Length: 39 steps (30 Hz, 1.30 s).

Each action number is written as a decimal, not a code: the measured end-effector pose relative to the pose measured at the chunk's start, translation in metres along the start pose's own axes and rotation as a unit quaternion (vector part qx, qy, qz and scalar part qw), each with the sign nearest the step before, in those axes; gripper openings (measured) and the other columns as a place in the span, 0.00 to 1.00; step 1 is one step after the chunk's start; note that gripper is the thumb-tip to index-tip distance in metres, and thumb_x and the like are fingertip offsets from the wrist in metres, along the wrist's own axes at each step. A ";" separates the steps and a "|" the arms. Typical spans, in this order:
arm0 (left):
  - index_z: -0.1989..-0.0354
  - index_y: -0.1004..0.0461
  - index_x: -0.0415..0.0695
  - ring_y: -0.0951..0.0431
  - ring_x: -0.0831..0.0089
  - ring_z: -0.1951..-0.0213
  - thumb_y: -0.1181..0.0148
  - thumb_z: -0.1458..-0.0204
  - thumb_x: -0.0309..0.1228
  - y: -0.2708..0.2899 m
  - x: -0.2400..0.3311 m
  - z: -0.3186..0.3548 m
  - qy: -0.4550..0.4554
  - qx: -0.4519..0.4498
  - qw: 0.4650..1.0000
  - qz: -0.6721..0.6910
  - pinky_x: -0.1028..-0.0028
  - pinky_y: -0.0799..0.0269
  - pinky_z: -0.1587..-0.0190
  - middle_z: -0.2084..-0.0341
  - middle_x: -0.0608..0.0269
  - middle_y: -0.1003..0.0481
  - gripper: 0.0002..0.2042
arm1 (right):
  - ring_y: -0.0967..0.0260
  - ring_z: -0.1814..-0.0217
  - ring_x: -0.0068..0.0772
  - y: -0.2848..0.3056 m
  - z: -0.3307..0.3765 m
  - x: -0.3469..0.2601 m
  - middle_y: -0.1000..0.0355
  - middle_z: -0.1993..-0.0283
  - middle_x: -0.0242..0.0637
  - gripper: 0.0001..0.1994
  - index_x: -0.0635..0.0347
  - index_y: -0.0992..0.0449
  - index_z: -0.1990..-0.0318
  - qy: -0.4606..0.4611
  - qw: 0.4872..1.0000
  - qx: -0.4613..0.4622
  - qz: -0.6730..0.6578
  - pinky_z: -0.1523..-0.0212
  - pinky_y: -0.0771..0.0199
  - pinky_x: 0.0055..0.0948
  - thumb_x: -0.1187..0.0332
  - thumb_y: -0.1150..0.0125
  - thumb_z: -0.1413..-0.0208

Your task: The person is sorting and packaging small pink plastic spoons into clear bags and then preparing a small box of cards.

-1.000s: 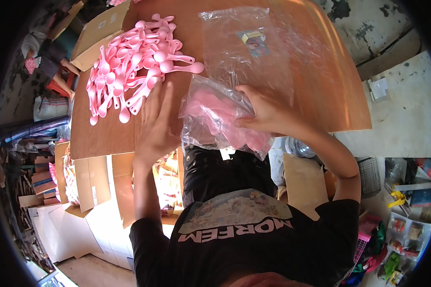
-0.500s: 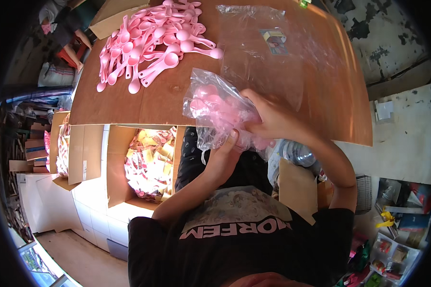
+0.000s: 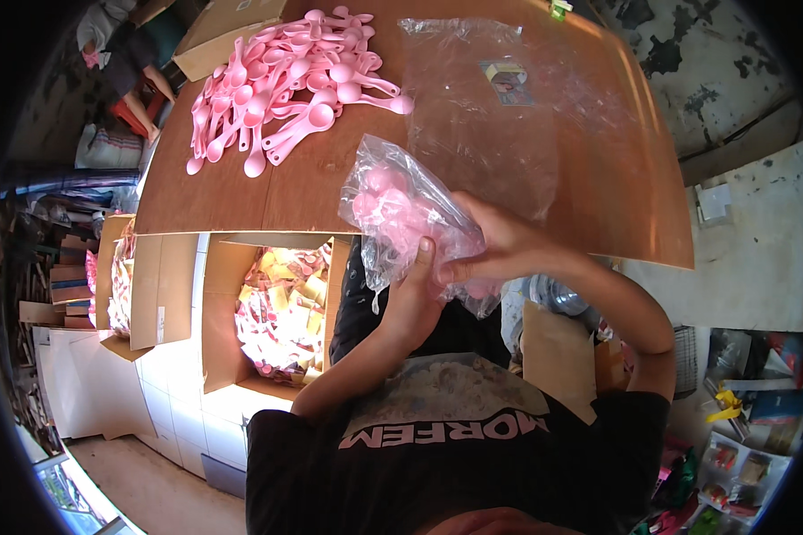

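Fingers (image 3: 459,267) of both hands closed around the clear bag of pink spoons (image 3: 401,214), now lifted off the worktop (image 3: 312,192) toward the chest, left hand (image 3: 412,299) newly beneath, bag seemingly filled.

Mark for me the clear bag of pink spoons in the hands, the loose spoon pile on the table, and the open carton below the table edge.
bag of pink spoons (image 3: 400,209), head view, on its bulging upper part.
spoon pile (image 3: 281,89), head view, on the pile's middle.
open carton (image 3: 281,308), head view, on the packets inside.
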<state>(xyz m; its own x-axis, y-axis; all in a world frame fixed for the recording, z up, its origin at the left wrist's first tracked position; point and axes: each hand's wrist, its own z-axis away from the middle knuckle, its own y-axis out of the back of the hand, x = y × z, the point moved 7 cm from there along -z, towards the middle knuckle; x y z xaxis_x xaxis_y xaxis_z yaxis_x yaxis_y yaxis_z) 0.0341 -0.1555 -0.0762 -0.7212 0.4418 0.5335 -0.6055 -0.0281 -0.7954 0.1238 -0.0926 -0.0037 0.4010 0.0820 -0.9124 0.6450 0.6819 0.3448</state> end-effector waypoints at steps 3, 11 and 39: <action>0.34 0.48 0.42 0.36 0.63 0.39 0.56 0.38 0.55 0.021 -0.017 0.014 -0.003 0.005 1.000 -0.026 0.64 0.42 0.37 0.40 0.56 0.37 0.33 | 0.31 0.45 0.42 -0.014 0.011 -0.021 0.31 0.48 0.51 0.53 0.70 0.44 0.38 0.105 0.991 0.015 0.076 0.45 0.31 0.38 0.47 0.21 0.66; 0.34 0.48 0.44 0.41 0.64 0.37 0.55 0.39 0.55 -0.028 0.026 0.047 0.003 -0.018 0.994 -0.104 0.61 0.46 0.35 0.39 0.58 0.40 0.33 | 0.35 0.39 0.50 -0.022 0.025 -0.066 0.37 0.40 0.54 0.50 0.64 0.45 0.34 0.127 0.978 0.045 0.158 0.42 0.33 0.41 0.61 0.22 0.65; 0.40 0.33 0.52 0.47 0.53 0.32 0.41 0.53 0.52 -0.016 0.095 -0.082 -0.164 -0.141 0.529 -0.821 0.39 0.57 0.35 0.33 0.49 0.47 0.32 | 0.29 0.80 0.34 0.487 -0.369 0.057 0.26 0.70 0.42 0.18 0.65 0.26 0.58 -0.016 0.907 0.349 -0.236 0.82 0.27 0.34 0.70 0.30 0.57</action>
<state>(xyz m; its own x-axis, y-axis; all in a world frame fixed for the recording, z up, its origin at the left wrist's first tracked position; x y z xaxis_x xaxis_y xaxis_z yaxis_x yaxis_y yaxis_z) 0.0033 -0.0392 -0.0364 0.6506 -0.5165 0.5568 -0.4665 0.3068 0.8296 0.2206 0.5125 0.0312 -0.0153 -0.1274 -0.9917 0.9998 0.0089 -0.0166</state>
